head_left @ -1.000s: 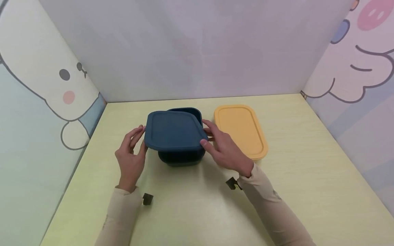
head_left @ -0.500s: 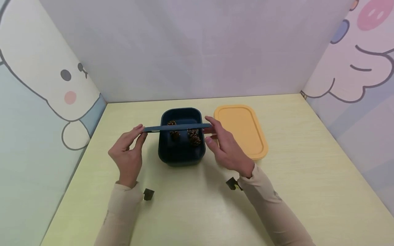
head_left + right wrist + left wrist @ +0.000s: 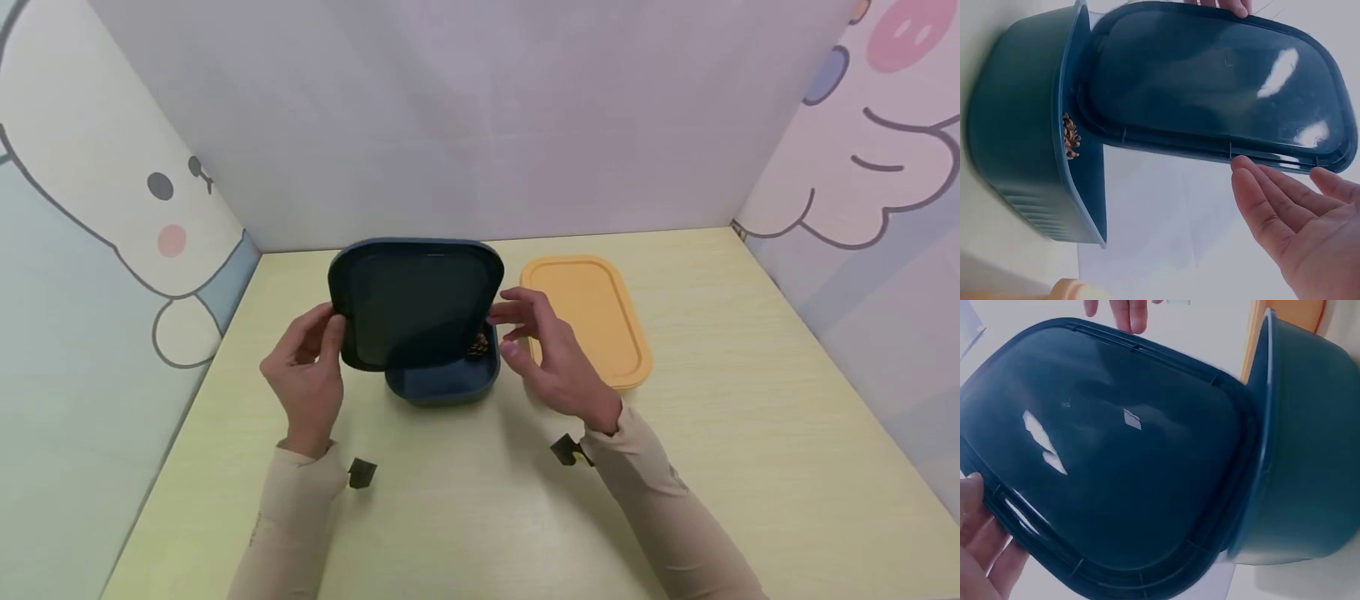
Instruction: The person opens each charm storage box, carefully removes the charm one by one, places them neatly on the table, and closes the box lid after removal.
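A dark blue rectangular lid (image 3: pixel 416 304) is tilted up over a deep dark blue box (image 3: pixel 442 385), its underside turned toward me. My left hand (image 3: pixel 303 375) pinches the lid's left edge between thumb and fingers. Along the opposite edge, the extended fingers of my right hand (image 3: pixel 555 358) lie right at the rim, as the right wrist view also shows. A brown pine cone (image 3: pixel 477 344) shows inside the box at its right side; the lid hides much of the interior.
A yellow rectangular lid (image 3: pixel 588 321) lies flat on the pale wood-look table (image 3: pixel 720 417), right of the box. A plain white wall (image 3: pixel 487 125) rises behind the table, with cartoon-printed walls on both sides.
The blue lid has swung from nearly flat, through edge-on, to tilted up with its underside facing me. The left hand has shifted slightly left; box and yellow lid have stayed put.
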A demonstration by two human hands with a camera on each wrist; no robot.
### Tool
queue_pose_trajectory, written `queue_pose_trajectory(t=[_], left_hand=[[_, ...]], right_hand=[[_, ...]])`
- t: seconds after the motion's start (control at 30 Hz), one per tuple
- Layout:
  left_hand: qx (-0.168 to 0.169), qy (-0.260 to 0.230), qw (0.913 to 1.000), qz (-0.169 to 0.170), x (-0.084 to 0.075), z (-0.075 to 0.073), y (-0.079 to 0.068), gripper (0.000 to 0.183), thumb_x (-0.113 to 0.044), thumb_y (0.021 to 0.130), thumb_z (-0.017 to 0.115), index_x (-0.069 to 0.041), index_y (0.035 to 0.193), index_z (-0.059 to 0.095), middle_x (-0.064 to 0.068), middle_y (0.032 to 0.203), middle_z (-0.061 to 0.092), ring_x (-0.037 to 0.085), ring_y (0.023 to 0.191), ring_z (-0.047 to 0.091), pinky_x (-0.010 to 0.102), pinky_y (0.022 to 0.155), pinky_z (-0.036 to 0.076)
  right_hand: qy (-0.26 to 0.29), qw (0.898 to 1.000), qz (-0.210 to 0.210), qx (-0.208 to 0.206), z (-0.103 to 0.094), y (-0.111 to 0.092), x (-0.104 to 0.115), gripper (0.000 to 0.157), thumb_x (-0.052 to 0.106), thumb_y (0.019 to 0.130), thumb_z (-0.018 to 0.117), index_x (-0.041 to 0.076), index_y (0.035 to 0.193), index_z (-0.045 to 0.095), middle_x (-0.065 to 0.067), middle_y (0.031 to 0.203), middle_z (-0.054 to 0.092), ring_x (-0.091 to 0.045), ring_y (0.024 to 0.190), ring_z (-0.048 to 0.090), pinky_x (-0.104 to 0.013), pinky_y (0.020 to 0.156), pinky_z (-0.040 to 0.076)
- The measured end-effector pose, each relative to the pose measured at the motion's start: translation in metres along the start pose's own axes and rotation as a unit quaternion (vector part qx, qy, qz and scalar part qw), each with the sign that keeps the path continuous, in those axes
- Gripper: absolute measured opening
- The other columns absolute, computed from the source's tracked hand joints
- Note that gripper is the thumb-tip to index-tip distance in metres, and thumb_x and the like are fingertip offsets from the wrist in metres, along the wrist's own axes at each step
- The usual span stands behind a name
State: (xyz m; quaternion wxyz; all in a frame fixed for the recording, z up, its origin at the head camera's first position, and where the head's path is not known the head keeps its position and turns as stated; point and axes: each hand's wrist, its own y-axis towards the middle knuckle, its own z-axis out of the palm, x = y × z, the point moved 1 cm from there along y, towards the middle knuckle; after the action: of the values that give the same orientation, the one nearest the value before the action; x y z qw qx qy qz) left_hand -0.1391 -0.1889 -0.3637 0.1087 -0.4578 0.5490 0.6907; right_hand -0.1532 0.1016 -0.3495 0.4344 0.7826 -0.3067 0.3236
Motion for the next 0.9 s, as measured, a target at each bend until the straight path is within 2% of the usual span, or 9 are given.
queue_pose_trajectory(t=[0.2,0.37,0.57,0.8,0.9], left_hand=[[0.019,-0.038,0.9978,-0.050,-0.001,-0.006,0.002,0.026,-0.004,0.095,0.067,0.004,0.119,0.071,-0.012,0.110,0.076,0.002,0.089,0.073,0.013,0.085,0.057],[0.025,-0.040,0.9951,-0.088,-0.002,-0.010,0.005,0.028,-0.006,0.095,0.067,0.004,0.120,0.071,-0.011,0.108,0.076,0.001,0.086,0.072,0.011,0.081,0.057],[0.011,-0.032,0.9918,-0.123,-0.004,-0.012,0.008,0.030,-0.013,0.095,0.069,0.001,0.121,0.071,-0.012,0.104,0.076,0.000,0.086,0.073,0.012,0.082,0.058],[-0.012,-0.027,0.9900,-0.138,0.001,-0.012,0.011,0.032,-0.018,0.095,0.069,-0.002,0.122,0.071,-0.012,0.103,0.075,0.001,0.088,0.073,0.013,0.084,0.058],[-0.019,-0.034,0.9901,-0.135,0.005,-0.014,0.013,0.033,-0.018,0.095,0.069,-0.004,0.125,0.070,-0.010,0.099,0.075,0.002,0.082,0.073,0.013,0.080,0.058]], right_hand=[[0.004,1.000,-0.009,0.005,0.000,0.001,-0.001,0.063,0.053,0.104,0.045,0.006,0.146,0.038,-0.018,0.135,0.063,-0.029,0.122,0.063,-0.033,0.092,0.057],[0.005,1.000,-0.009,0.005,0.000,0.002,-0.002,0.070,0.060,0.102,0.041,0.006,0.145,0.040,-0.019,0.137,0.062,-0.035,0.107,0.068,-0.030,0.084,0.055],[0.011,1.000,-0.012,0.018,0.001,0.004,-0.003,0.071,0.061,0.102,0.039,0.003,0.143,0.043,-0.019,0.142,0.059,-0.036,0.091,0.068,-0.030,0.072,0.053],[0.044,0.998,0.006,0.041,0.005,0.006,-0.006,0.058,0.045,0.106,0.044,0.004,0.146,0.041,-0.018,0.147,0.054,-0.039,0.093,0.067,-0.025,0.074,0.053],[0.045,0.998,0.022,0.050,0.007,0.005,-0.007,0.050,0.033,0.107,0.046,0.004,0.147,0.040,-0.017,0.147,0.055,-0.033,0.095,0.068,-0.024,0.075,0.054]])
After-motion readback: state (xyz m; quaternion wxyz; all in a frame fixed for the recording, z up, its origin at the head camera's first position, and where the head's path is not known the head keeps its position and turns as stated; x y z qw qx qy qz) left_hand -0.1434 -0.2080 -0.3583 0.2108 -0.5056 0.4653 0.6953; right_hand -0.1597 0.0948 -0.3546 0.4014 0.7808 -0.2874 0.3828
